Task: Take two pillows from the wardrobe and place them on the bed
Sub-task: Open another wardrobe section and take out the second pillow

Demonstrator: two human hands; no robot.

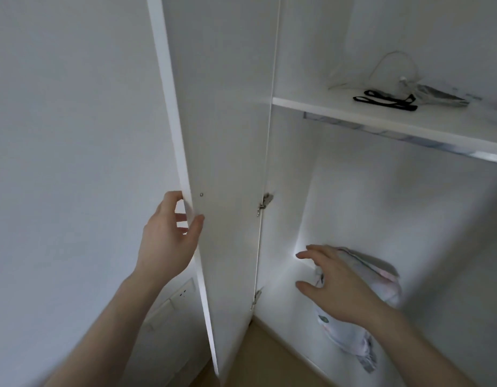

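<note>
The white wardrobe stands open, its left door [227, 169] swung out toward me. My left hand [169, 236] grips the door's outer edge, fingers wrapped around it. Pale patterned pillows [381, 277] lie in a heap on the wardrobe floor, one end [345, 339] sticking out toward me. My right hand [336, 283] hovers over the heap with fingers spread, holding nothing; whether it touches the fabric I cannot tell. The bed is out of view.
An upper shelf [353, 115] carries a black strap [387, 101], a white cable [392, 65] and a plastic packet [437, 94]. A hanging rail [409, 135] runs under it. Wall sockets [174, 300] sit low on the left wall. Wooden floor [255, 358] lies below the door.
</note>
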